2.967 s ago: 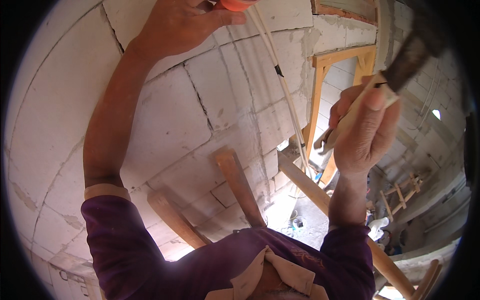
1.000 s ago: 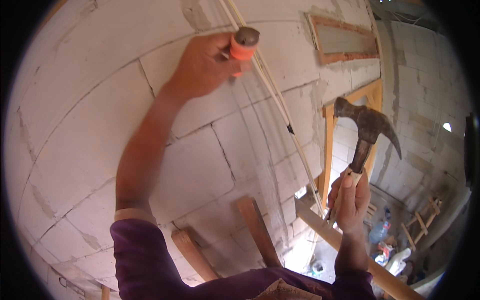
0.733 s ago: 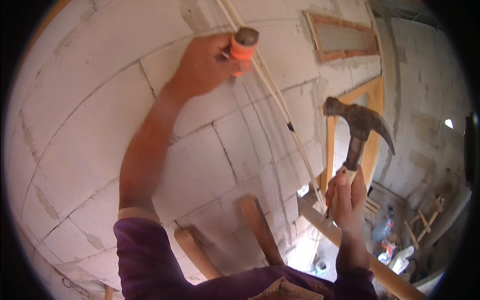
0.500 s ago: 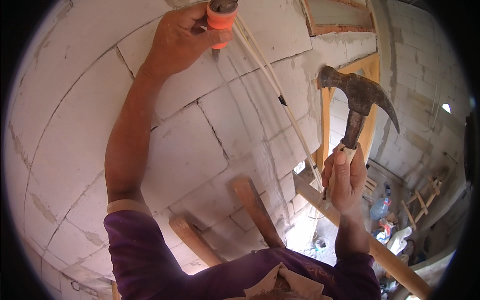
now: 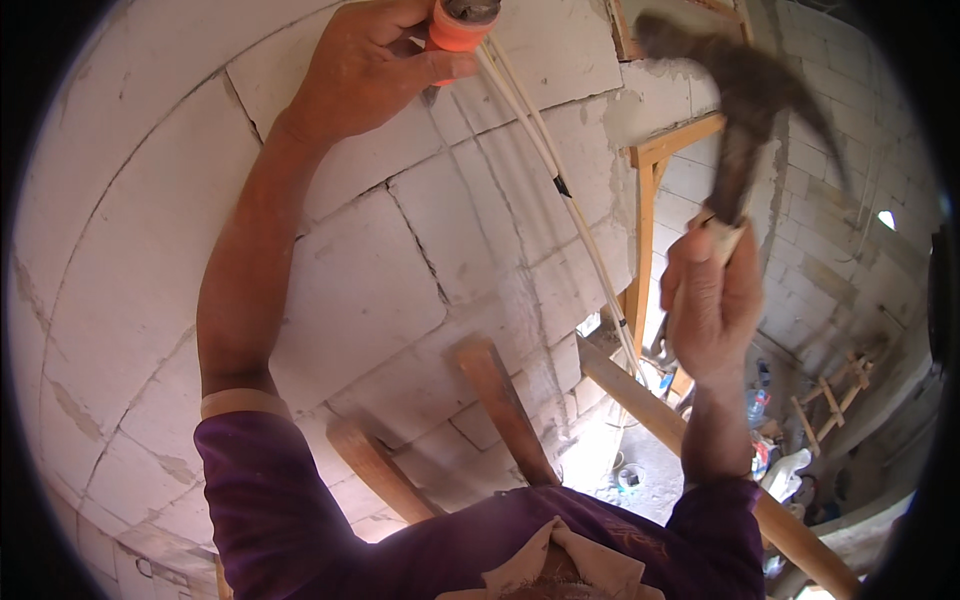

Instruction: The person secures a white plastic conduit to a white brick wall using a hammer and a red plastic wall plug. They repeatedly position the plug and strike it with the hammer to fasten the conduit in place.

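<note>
High against the block wall (image 5: pixel 350 265), my left hand (image 5: pixel 370 75) is closed around the orange grip of a chisel (image 5: pixel 458 36). Its dark struck end faces up at the frame's top edge, and its tip points down, partly behind my fingers. On the right, my right hand (image 5: pixel 712 300) grips the pale handle of a claw hammer (image 5: pixel 745 105). The hammer is raised, apart from the chisel, with its striking face to the left and its claw curving right. Motion blurs its head. Pale cables (image 5: pixel 590 235) run down the wall between my hands.
Two wooden timbers (image 5: pixel 507 410) jut out from the wall below my arms. A long wooden pole (image 5: pixel 650 410) slants down to the right. Beyond it are a wooden frame (image 5: pixel 643 220), a white bucket (image 5: pixel 631 478) and assorted items with a blue plastic bottle (image 5: pixel 757 403) on the floor.
My right hand has moved up and to the right with the hammer, whose head is now blurred. My left hand and the chisel have shifted slightly up in view.
</note>
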Demonstrator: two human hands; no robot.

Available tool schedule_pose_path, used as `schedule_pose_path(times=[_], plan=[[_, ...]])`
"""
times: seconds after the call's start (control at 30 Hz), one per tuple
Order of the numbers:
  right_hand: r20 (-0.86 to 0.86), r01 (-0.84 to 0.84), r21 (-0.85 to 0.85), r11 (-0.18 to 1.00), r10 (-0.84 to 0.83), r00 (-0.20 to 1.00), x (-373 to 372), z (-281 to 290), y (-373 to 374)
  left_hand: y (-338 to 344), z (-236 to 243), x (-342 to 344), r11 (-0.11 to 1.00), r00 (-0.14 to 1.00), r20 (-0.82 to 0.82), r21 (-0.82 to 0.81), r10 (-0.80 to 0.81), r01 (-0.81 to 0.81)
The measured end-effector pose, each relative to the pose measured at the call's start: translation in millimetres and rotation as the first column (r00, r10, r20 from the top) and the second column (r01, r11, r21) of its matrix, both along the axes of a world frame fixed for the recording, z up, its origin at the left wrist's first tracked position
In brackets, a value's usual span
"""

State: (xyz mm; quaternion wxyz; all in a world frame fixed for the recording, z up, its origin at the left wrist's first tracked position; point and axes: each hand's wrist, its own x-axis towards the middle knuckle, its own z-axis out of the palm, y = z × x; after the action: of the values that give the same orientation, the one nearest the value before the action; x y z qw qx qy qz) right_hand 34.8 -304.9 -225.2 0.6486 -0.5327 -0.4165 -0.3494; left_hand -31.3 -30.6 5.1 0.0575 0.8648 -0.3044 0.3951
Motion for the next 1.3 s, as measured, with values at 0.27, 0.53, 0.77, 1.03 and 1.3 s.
schedule_pose_path(times=[0.27,0.53,0.77,1.03,1.3], plan=[[0.234,-0.020,0.221,0.975,-0.033,0.972,2,49,30,-4,-2,0,0.996,0.999,-0.022,0.082,0.026,-0.024],[0.236,-0.150,0.254,0.955,0.090,0.968,-8,56,25,-3,-7,0,0.997,0.998,0.052,0.053,0.047,-0.050],[0.083,-0.077,0.164,0.983,0.064,0.994,-9,59,22,-21,-7,-8,0.994,0.997,0.064,0.098,0.041,-0.047],[-0.153,0.050,-0.499,0.865,-0.145,0.978,11,48,16,-13,-12,-12,0.999,0.999,-0.001,-0.033,0.039,-0.039],[-0.316,-0.189,-0.024,0.982,0.172,0.933,6,-7,6,21,31,-17,0.894,0.936,0.209,-0.296,-0.283,0.337]])
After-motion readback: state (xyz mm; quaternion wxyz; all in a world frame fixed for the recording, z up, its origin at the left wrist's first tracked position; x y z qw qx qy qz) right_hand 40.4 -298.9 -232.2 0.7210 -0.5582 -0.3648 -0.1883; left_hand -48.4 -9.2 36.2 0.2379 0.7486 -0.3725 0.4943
